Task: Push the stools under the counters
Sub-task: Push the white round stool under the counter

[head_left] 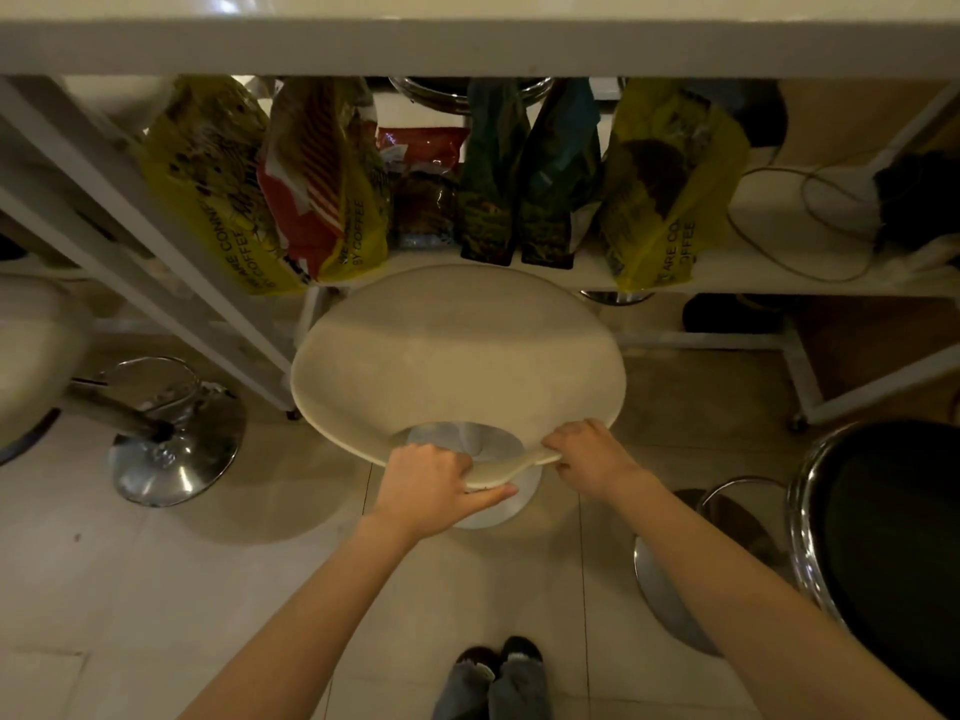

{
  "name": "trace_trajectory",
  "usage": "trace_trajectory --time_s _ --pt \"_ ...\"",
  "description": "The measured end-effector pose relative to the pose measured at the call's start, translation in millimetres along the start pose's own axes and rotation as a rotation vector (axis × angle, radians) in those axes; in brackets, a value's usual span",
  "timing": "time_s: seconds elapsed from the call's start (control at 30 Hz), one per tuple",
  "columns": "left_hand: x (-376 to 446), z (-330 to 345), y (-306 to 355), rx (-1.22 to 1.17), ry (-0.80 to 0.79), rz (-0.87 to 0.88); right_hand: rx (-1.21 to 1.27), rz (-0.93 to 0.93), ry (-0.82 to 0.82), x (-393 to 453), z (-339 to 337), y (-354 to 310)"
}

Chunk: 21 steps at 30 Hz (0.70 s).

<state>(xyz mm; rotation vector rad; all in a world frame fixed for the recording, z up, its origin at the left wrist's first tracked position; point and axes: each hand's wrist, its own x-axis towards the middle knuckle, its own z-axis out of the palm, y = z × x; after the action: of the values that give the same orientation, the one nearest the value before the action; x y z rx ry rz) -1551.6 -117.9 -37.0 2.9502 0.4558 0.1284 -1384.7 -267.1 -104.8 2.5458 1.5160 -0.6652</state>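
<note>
Hands clamp the cream stool (457, 350): left hand (426, 491) and right hand (587, 457) fingers curled round its near rim.

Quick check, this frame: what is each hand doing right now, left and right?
Left hand: grips the near rim of the beige stool seat, thumb underneath.
Right hand: grip closed on the same rim, fingers curled over its edge.

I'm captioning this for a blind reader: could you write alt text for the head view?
Both hands, left hand and right hand, grip the near edge of a cream stool seat facing a white counter, whose shelf holds coffee bags. Other stools stand at either side.
</note>
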Motion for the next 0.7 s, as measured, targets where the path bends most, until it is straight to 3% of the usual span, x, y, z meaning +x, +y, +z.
trace_trajectory --time_s 0.17,0.37,0.7 --pt "-3 -3 -9 0.003 -0.065 0.046 0.022 0.074 0.021 -10 0 -15" --pt "5 -21 -9 -0.069 -0.384 0.035 0.166 0.204 0.046 -51 -26 -25" --pt "42 -106 113 -0.177 -0.299 0.373 0.292 0.433 0.372 -176 -98 -3"
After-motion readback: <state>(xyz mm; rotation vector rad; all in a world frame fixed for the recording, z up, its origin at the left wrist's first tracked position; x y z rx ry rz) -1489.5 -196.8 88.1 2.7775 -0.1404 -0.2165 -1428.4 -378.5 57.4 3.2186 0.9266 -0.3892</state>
